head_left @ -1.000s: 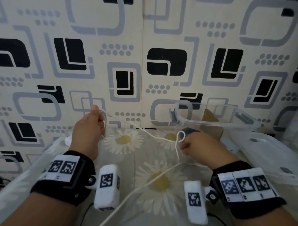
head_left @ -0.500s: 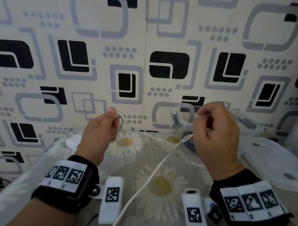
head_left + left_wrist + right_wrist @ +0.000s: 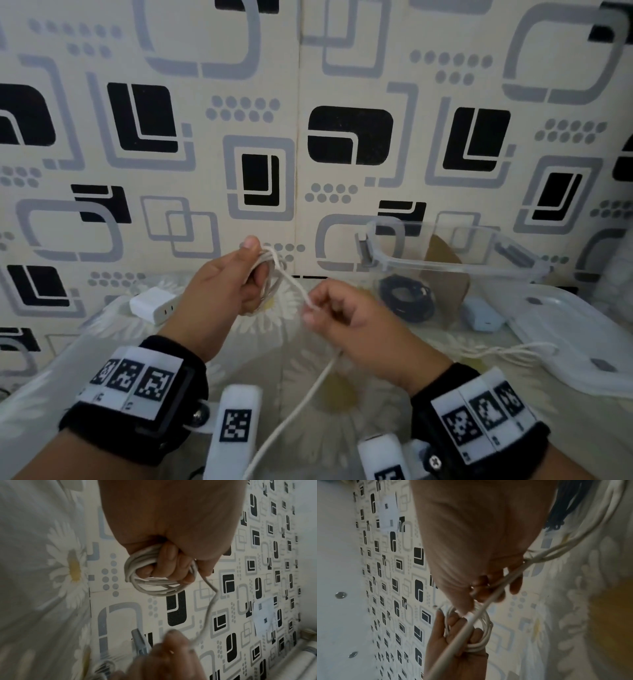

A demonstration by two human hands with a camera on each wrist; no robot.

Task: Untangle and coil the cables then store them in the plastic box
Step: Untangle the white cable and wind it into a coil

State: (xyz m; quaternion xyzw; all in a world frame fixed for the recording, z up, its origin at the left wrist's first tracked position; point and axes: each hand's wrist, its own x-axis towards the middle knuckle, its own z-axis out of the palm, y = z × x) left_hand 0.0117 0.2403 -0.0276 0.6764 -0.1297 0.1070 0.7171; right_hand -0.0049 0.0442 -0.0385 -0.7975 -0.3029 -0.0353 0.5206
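Observation:
My left hand (image 3: 236, 284) is raised above the daisy-print cloth and grips a small coil of white cable (image 3: 270, 270), with several loops wound round its fingers (image 3: 164, 566). From the coil (image 3: 145, 577) the white cable runs a short way to my right hand (image 3: 342, 318), which pinches the strand (image 3: 308, 301) and lets the rest trail down toward me (image 3: 301, 401). The right wrist view shows the same strand (image 3: 481, 609) crossing the coil (image 3: 481, 639). The clear plastic box (image 3: 455, 260) stands at the back right with a coiled black cable (image 3: 407, 298) inside it.
A white charger block (image 3: 154, 305) lies at the back left of the cloth. A pale blue adapter (image 3: 483, 315) sits by the box, the box's clear lid (image 3: 582, 339) lies at the right, and more loose white cable (image 3: 496, 353) runs in front of it. The patterned wall (image 3: 308, 120) stands close behind.
My right hand came down from beside the box to just right of the left hand, laying another turn of cable on the coil. The left hand shifted right and the coil has grown.

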